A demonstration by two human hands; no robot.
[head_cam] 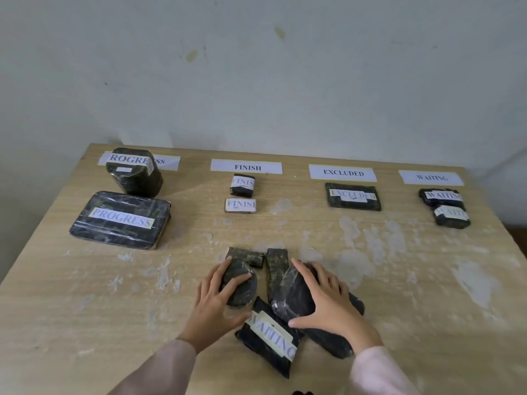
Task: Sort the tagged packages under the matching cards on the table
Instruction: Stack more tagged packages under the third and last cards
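Observation:
Four white cards lie along the far edge: PROGRESS (168, 163), FINISH (246, 167), EXCLUDED (342, 172), WAITING (431, 177). Dark wrapped packages with matching tags sit under each. Near me is a heap of unsorted packages. My left hand (216, 300) grips a round dark package (242, 292). My right hand (328, 303) rests on a large dark bundle (291, 297), fingers spread over it. A package tagged WAITING (271, 337) lies between my wrists. Two narrow packages (276, 263) lie behind the heap, tags hidden.
The wooden table (114, 295) has worn pale patches. A large flat PROGRESS package (121, 220) and a tall one (134, 172) fill the far left. Two FINISH packages (241, 195), one EXCLUDED package (353, 196) and two WAITING packages (445, 206) sit in their columns.

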